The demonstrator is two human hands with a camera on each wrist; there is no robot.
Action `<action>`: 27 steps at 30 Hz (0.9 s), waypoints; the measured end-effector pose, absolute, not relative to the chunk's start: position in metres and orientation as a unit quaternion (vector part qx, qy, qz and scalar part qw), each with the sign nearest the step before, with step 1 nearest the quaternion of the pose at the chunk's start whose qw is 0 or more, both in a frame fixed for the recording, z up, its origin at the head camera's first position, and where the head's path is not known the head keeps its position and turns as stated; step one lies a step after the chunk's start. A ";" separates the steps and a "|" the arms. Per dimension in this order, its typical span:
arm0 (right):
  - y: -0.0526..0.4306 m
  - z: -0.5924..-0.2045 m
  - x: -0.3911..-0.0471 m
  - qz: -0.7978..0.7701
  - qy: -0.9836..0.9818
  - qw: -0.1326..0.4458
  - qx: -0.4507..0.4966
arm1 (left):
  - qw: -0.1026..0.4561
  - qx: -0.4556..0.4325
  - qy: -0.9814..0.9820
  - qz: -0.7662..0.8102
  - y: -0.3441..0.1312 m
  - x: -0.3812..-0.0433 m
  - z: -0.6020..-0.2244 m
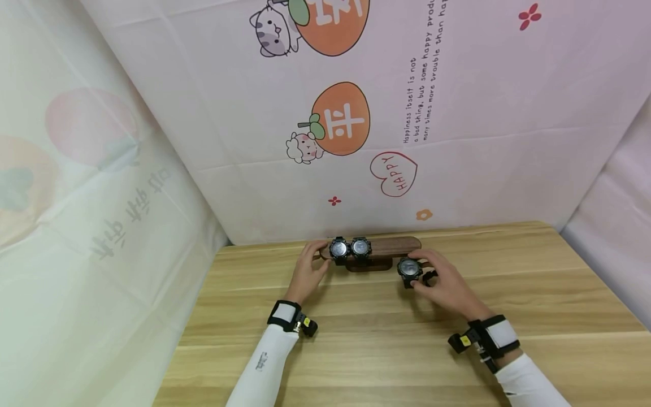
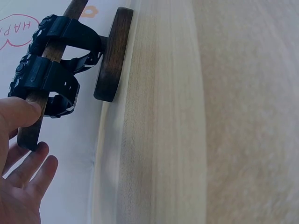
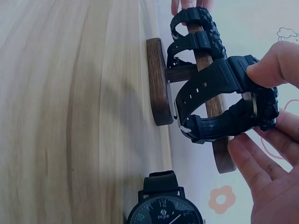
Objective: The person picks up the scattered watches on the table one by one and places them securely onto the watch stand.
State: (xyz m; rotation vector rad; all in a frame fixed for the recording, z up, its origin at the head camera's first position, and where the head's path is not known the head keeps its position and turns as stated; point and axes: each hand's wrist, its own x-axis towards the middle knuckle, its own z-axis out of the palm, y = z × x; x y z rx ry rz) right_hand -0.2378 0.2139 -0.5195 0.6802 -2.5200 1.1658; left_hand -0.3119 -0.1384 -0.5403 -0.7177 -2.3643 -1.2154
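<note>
Right hand point(image 1: 446, 287) pinches 1 black watch point(image 1: 409, 268), thumb point(image 3: 276, 66) on one side and fingertips point(image 3: 241, 143) on the other, near the right end of the wooden stand point(image 1: 395, 247); can't tell if its strap loops round the stand. Left hand point(image 1: 306, 272) grips the stand's left end, just beside 2 more watches point(image 1: 361, 247) strapped on it.

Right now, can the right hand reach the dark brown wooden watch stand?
Probably yes: the right hand, holding a black round-faced watch, is near the watch stand, whose right end looks bare and unblocked.
</note>
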 end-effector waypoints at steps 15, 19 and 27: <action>0.227 -0.525 -0.244 0.408 -0.871 0.155 0.225 | 0.192 -0.250 -0.833 -0.454 -0.138 -0.314 -0.541; 0.230 -0.525 -0.245 0.405 -0.869 0.169 0.227 | 0.202 -0.257 -0.823 -0.464 -0.136 -0.313 -0.540; 0.233 -0.524 -0.246 0.416 -0.856 0.195 0.237 | 0.189 -0.252 -0.834 -0.454 -0.138 -0.311 -0.539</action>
